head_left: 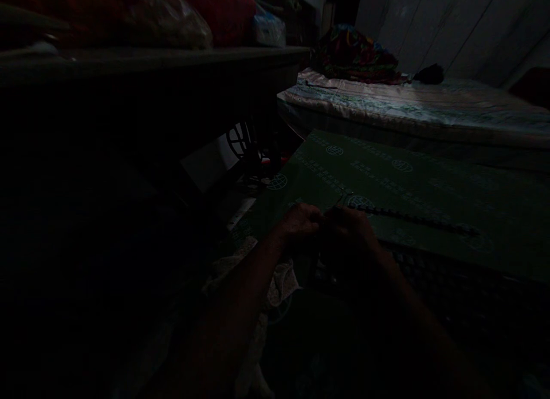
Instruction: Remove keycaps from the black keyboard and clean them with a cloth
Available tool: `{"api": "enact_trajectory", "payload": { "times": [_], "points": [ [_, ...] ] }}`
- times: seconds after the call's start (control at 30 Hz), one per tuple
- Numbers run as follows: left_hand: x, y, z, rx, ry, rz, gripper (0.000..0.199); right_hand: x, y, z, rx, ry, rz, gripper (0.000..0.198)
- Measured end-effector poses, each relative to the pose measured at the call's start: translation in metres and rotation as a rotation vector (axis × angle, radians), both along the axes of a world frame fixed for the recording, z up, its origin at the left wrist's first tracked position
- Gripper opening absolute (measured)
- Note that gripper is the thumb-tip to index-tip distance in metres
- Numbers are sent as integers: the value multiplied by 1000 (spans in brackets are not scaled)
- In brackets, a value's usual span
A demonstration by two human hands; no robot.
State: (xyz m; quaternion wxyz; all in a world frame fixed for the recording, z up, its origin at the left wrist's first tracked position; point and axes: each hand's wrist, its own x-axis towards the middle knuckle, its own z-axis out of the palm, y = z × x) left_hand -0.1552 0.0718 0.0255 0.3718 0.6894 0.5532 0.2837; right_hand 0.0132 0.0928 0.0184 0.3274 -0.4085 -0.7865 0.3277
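Deep shadow covers the scene. My left hand point(301, 221) and my right hand point(350, 230) meet over the green sheet, fingers bent and pinched together. What they hold is too dark to make out. Thin wire-like ends point(345, 192) stick up just beyond my right hand. A long dark knobbly strip point(416, 218) lies on the sheet to the right of it. Under and beside my right forearm is a black keyboard-like object point(433, 284) with rows of small raised blocks. A crumpled pale patterned cloth point(283, 283) lies beside my left forearm.
The green sheet point(378, 175) bears printed globes and lettering. At left, a tabletop point(172, 56) holds plastic bags, above a dark spoked wheel point(238, 141). Behind, a bed point(412, 104) carries a heap of colourful cloth point(356, 52).
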Motion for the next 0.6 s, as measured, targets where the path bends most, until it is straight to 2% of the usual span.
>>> {"api": "enact_trajectory", "payload": {
  "times": [0.2, 0.6],
  "points": [
    [0, 0, 2, -26, -87, -32, 17, -1, 3, -8, -28, -15, 15, 23],
    [2, 1, -2, -56, -116, 14, 15, -4, 7, -7, 101, -134, 16, 13]
  ]
}}
